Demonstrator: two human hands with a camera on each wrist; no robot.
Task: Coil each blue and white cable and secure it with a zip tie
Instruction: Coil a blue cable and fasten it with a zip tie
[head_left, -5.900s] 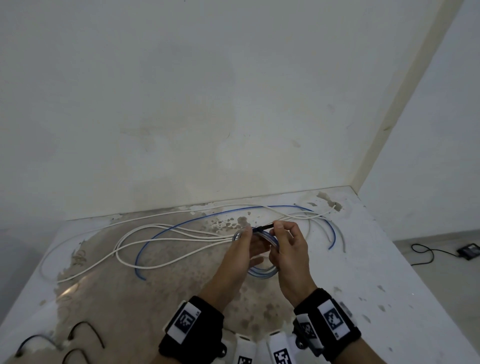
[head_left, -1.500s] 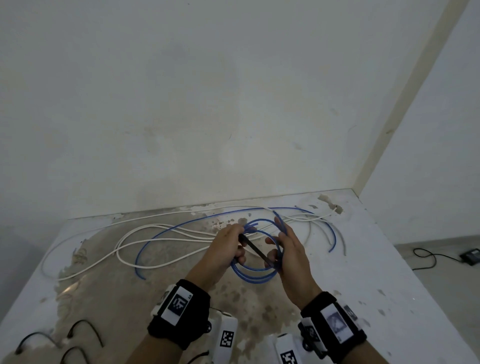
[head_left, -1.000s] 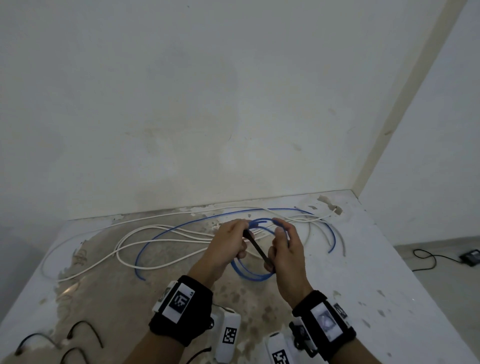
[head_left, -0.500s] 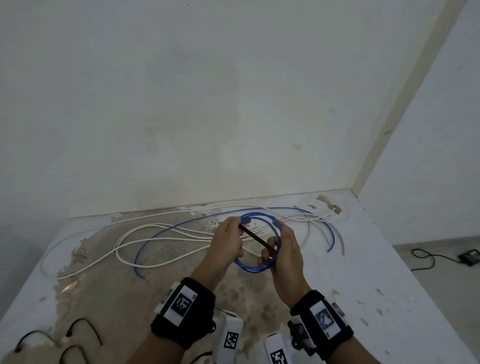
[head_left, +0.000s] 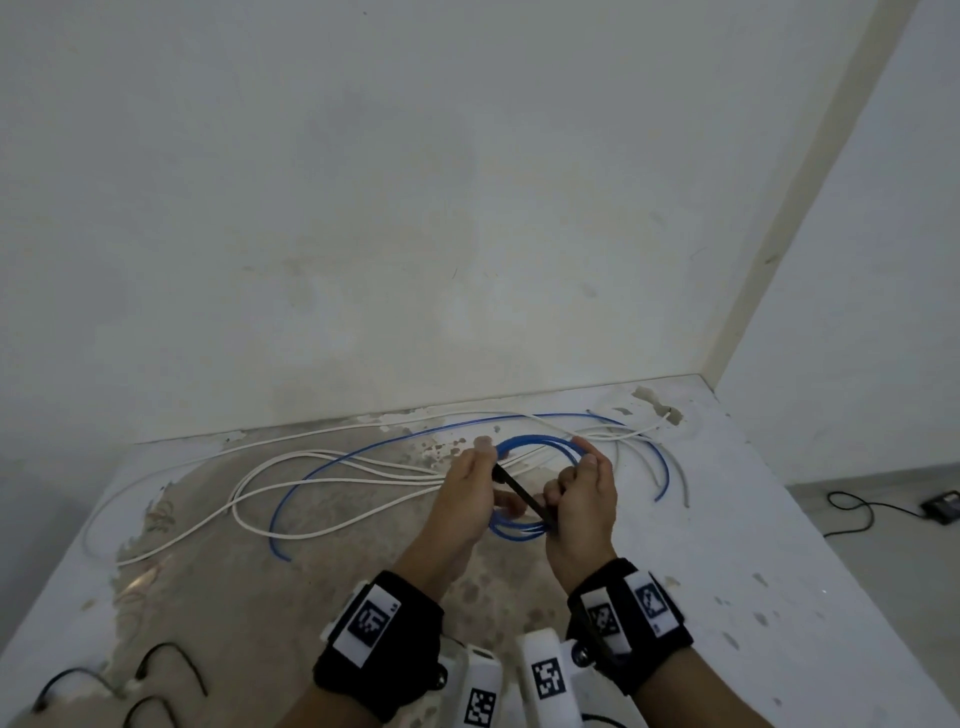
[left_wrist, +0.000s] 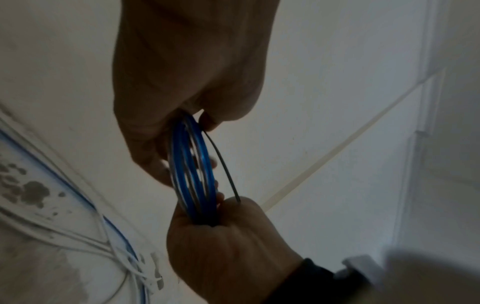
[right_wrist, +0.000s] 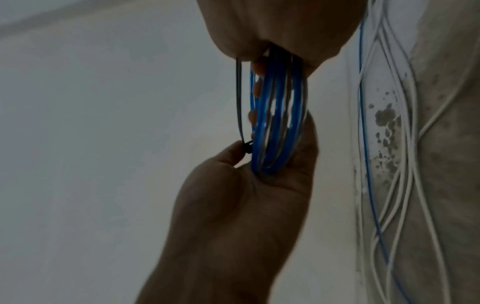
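While the small coil of thin blue plastic-sheathed cable (head_left: 535, 488) hangs in the air just above the table, both hands keep it bundled. The left hand (head_left: 467, 499) curls its fingers round one side of the coil and pinches the head end of a thin black plastic zip tie (head_left: 519, 493). The right hand (head_left: 582, 499) grips the opposite side of the coil with the tie's tail caught under its fingers, so the strap runs taut across the ring between the two hands. In the wrist views the turns lie side by side, slightly fanned.

To do this step well, I judge the tie's tail should be led round all the turns at one spot, fed through its head and drawn snug while the other hand keeps the loops stacked; a slack pinch would likely let the springy turns splay apart.

Beyond the hands, long white cables (head_left: 332, 467) and another loose blue cable (head_left: 363, 452) sprawl uncoiled over the stained, flaking white tabletop (head_left: 779, 571). Spare black zip ties (head_left: 156, 670) lie at its near left corner. Plain white walls meet behind the table, and a black cord (head_left: 862, 514) trails on the floor to the right.
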